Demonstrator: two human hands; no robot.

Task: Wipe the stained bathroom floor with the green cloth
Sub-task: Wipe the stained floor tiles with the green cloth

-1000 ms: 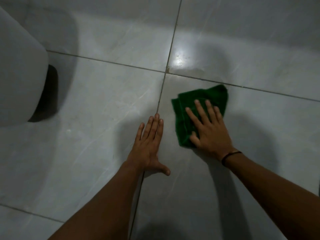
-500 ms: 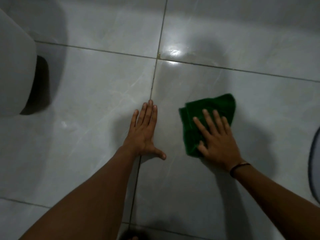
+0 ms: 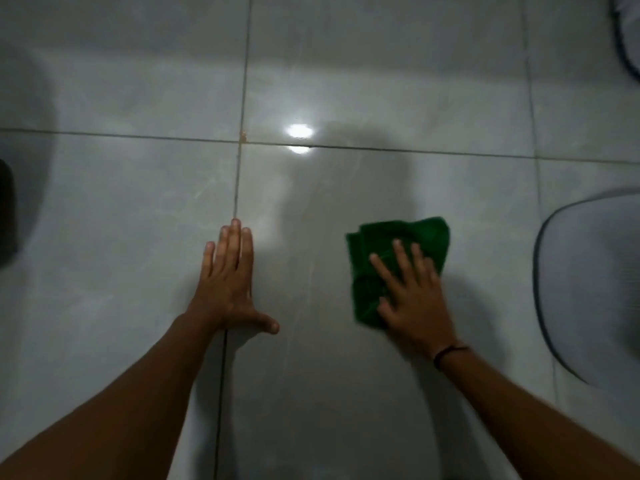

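Note:
A crumpled green cloth (image 3: 391,237) lies on the pale grey tiled floor (image 3: 346,393), right of centre. My right hand (image 3: 412,299) presses flat on its near half, fingers spread, a dark band on the wrist. My left hand (image 3: 228,285) rests palm-down on the bare tile over a vertical grout line, fingers together, thumb out, holding nothing. A small brownish stain (image 3: 243,136) sits where the grout lines cross, beyond my left hand. A bright light reflection (image 3: 298,131) glares just right of it.
A pale round object with a dark rim (image 3: 588,289) stands at the right edge, close to the cloth. Another dark-rimmed shape (image 3: 627,39) shows in the top right corner. A dark base (image 3: 7,209) sits at the far left edge.
My right hand has slid the cloth to the right, away from my left hand. The view has shifted right: the white fixture at the left has left the frame and the round object has come in.

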